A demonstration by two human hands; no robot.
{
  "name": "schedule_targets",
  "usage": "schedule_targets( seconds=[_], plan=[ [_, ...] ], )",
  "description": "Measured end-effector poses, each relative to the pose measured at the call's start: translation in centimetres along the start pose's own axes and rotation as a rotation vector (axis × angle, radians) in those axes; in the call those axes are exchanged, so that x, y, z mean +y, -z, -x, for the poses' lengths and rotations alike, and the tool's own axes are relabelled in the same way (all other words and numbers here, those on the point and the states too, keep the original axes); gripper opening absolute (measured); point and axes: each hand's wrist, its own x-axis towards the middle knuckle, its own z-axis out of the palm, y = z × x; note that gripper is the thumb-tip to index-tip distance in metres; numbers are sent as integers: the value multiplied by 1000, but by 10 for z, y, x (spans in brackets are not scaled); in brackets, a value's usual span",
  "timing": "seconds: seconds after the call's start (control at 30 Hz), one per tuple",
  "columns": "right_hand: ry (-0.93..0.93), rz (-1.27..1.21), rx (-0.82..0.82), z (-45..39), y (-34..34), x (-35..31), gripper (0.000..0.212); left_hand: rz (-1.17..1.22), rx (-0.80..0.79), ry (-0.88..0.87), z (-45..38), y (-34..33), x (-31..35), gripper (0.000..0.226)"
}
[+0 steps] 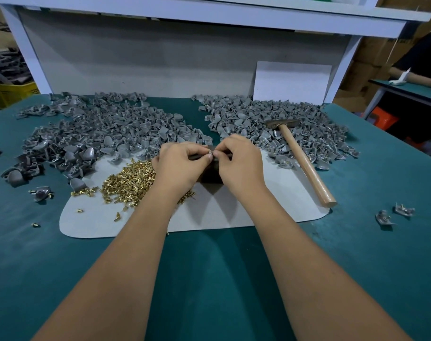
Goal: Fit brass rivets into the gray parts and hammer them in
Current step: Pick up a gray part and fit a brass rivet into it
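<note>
— How many on my desk (234, 279)?
— Two heaps of gray parts (106, 134) (278, 124), too many to count. One pile of brass rivets (128, 180), one hammer (300, 156), one mat (222, 210), my two hands (182, 166) (239, 163).

No legible text, label, brand, number or sign appears in the head view. The cardboard boxes (371, 57) at the right rear carry dark marks that are too blurred to read.
</note>
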Motion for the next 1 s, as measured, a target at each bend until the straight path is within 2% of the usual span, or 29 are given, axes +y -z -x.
schedule_targets(
  seconds=[0.27,0.4,0.47,0.63,1.0],
  plan=[
    [-133,-20,-78,-9,2,-3,11,-7,-14,12,0,0,2,18],
    [-118,-68,-65,-4,1,1,10,17,-39,-1,-1,0,1,21],
    [-128,-138,-40,-2,2,2,11,-4,-34,0,-1,1,1,21],
    [-310,-413,-1,-4,5,3,23,16,-37,7,-1,2,0,18],
    [-244,-360,-54,-3,4,4,18,54,-52,28,-3,2,-4,8]
  ],
)
